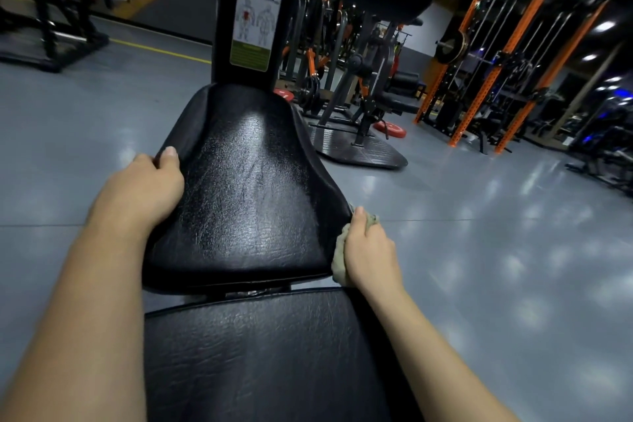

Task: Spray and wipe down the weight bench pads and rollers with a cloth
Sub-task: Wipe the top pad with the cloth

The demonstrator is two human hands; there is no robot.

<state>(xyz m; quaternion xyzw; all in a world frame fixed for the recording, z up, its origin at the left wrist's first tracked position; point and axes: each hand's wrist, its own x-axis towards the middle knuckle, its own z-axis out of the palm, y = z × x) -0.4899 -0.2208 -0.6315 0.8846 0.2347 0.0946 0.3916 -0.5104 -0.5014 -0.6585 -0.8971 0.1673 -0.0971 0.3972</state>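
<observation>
Cloth (339,262) clamped in right hand (371,250), pad (246,181) edge | left hand (147,188) grips opposite edge

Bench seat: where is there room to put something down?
The middle of the seat pad, between the left hand gripping its left edge and the right hand pressing the cloth on its right edge, is bare. So is the long pad nearer the camera. The seat's edges are crowded by the hands.

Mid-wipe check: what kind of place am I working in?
Most likely a commercial gym: orange power racks, a red weight plate on the grey floor, and the black padded bench seat in front.
</observation>
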